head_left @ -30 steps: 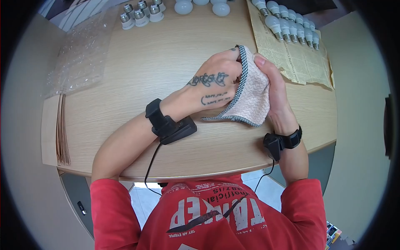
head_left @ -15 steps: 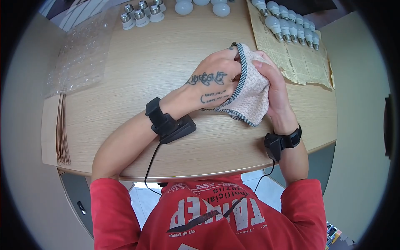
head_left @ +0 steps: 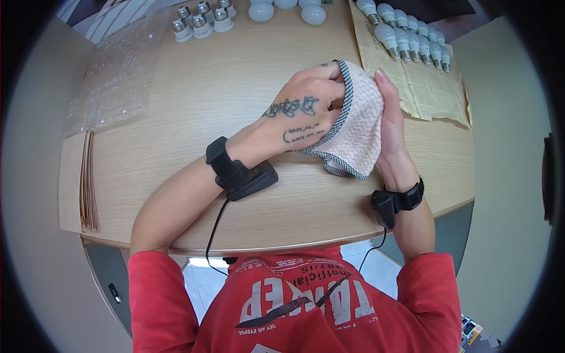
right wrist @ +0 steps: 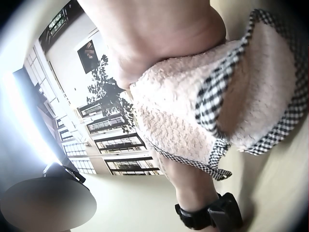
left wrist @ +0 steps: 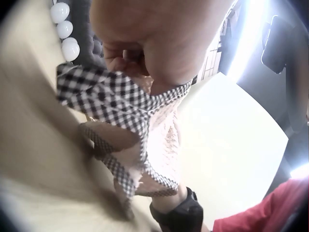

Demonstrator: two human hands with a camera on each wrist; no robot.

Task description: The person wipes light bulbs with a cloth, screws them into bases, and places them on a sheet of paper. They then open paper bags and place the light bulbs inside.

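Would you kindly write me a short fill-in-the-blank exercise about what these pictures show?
1. Both hands hold a pink cloth with a black-and-white ____ border.
2. The row of white light bulbs lies on a sheet of ____ at the table's far right.
3. The person's shirt is ____.
4. The left hand and right hand each wear a black camera at the ____.

Missing words: checked; newspaper; red; wrist
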